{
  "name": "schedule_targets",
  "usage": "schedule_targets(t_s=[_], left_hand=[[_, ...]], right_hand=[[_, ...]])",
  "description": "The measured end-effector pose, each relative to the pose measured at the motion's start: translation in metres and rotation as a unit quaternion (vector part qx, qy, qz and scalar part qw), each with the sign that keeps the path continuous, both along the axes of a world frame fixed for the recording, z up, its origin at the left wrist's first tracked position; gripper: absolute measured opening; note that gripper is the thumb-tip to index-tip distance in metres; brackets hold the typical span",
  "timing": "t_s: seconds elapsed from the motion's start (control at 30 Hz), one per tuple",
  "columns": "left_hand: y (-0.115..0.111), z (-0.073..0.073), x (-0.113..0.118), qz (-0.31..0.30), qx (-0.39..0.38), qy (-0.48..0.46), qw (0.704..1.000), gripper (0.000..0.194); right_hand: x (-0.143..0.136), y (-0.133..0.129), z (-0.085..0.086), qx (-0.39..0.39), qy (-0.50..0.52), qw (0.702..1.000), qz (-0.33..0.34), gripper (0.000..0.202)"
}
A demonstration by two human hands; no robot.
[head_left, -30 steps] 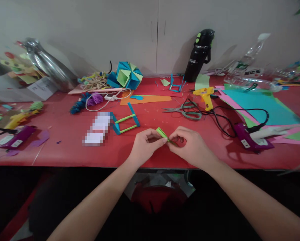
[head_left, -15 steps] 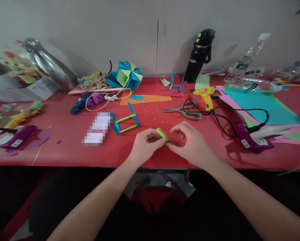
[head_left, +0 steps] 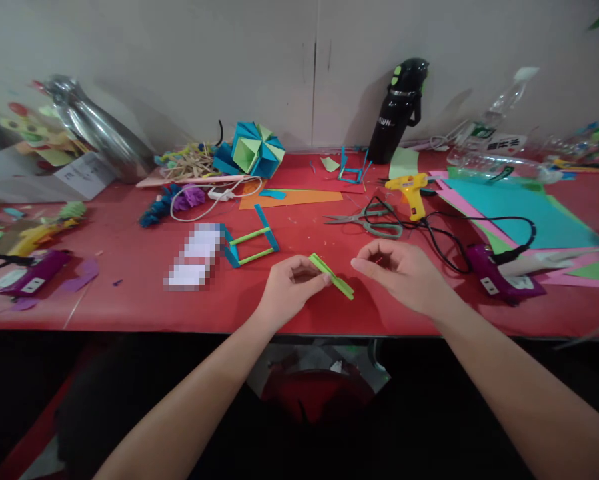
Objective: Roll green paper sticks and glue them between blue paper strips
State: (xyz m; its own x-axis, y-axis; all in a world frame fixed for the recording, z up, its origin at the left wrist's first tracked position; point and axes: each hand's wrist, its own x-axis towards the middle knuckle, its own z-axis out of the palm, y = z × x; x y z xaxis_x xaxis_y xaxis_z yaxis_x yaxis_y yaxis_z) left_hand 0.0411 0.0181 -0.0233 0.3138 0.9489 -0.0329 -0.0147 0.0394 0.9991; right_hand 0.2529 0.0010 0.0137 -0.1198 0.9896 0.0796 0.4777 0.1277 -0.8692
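Note:
A narrow bright green folded paper strip [head_left: 342, 287] slants down to the right above the red table. My left hand [head_left: 292, 283] is closed on its upper part, thumb in front, so the fingers hide some of it. To the right, apart from the strip, my right hand [head_left: 402, 273] is open with loosely curled fingers and nothing visible in them. Left of the hands lies a small frame of blue and green paper sticks [head_left: 252, 253], touching a blurred white patch [head_left: 194, 260].
Scissors [head_left: 379, 220] and a yellow glue gun [head_left: 409, 193] lie beyond my right hand. A black cord runs near a purple power block [head_left: 502, 273]. Coloured paper sheets [head_left: 524, 207] cover the right side. A black bottle [head_left: 399, 110] stands at the wall by a small blue stick frame [head_left: 352, 173].
My right hand has let go of the green strip and moved right. More of the strip's lower end shows now. My left hand stays nearly in place with it.

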Motion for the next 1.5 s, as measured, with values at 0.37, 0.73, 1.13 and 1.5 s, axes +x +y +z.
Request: schedule_targets(t_s=[0.37,0.73,1.13,1.5], left_hand=[[0.002,-0.003,-0.001,0.043,-0.033,-0.039,0.998,0.025],[0.002,-0.005,-0.004,0.045,-0.025,-0.075,0.996,0.024],[0.003,-0.007,-0.005,0.047,-0.036,-0.1,0.993,0.024],[0.002,-0.006,-0.005,0.04,-0.035,-0.111,0.992,0.024]], right_hand=[[0.021,0.011,-0.003,0.094,-0.125,0.985,-0.07,0.034],[0.05,0.014,0.008,0.204,-0.175,0.943,-0.195,0.025],[0.047,0.012,-0.01,0.073,-0.17,0.982,0.026,0.025],[0.0,-0.003,-0.013,-0.085,-0.021,0.989,0.122,0.031]])
